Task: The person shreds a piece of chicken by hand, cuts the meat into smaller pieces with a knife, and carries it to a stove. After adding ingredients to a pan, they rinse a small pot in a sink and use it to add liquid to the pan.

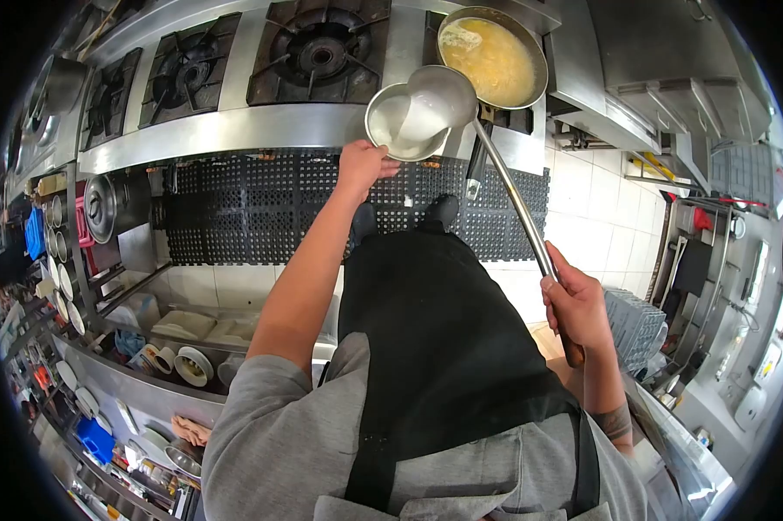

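Observation:
My left hand grips a round metal bowl by its near rim, in front of the stove edge. White liquid shows in the bowl and at the lip of a large ladle. The ladle's scoop is tilted and overlaps the bowl's right side. My right hand is wrapped round the ladle's long handle near its wooden end. Just beyond the scoop sits a frying pan on the right burner, its black handle pointing toward me. Yellow broth with a pale clump at its left fills the pan.
A large burner and smaller burners line the stove to the left. Below lies a black perforated mat. A lidded pot stands at the left, and a shelf with bowls is behind me on the left.

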